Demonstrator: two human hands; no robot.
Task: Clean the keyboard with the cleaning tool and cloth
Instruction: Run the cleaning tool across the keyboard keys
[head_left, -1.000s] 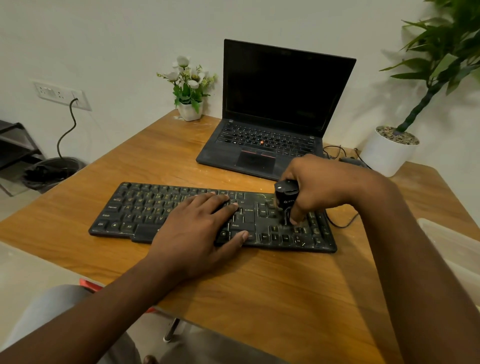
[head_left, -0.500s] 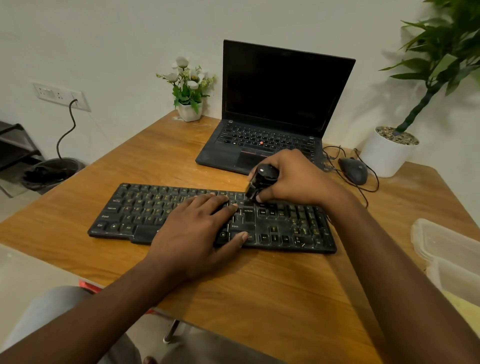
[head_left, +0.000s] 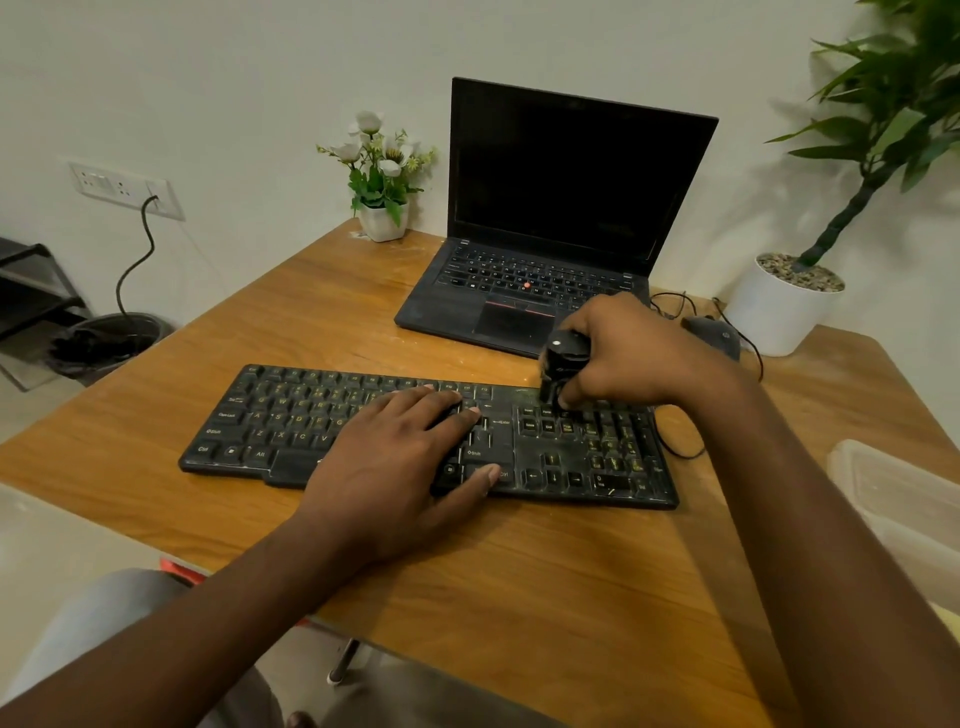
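A dusty black keyboard (head_left: 291, 415) lies across the middle of the wooden table (head_left: 545, 582). My left hand (head_left: 400, 457) rests flat on its keys near the Enter and Shift block, fingers spread, holding the keyboard down. My right hand (head_left: 628, 353) grips a small black cleaning tool (head_left: 563, 364) with a white dot on top. Its lower end touches the top rows above the navigation keys, at the keyboard's right part. No cloth is in view.
An open black laptop (head_left: 550, 228) stands behind the keyboard. A black mouse (head_left: 714, 332) with its cable lies to the right of it, beside a large white plant pot (head_left: 784, 312). A small flower pot (head_left: 383, 218) sits at the back. Clear plastic containers (head_left: 904, 499) are at the right edge.
My right hand carried the cleaning tool from the lower right keys up to the top row, then a little to the right. My left hand stayed flat on the keyboard.
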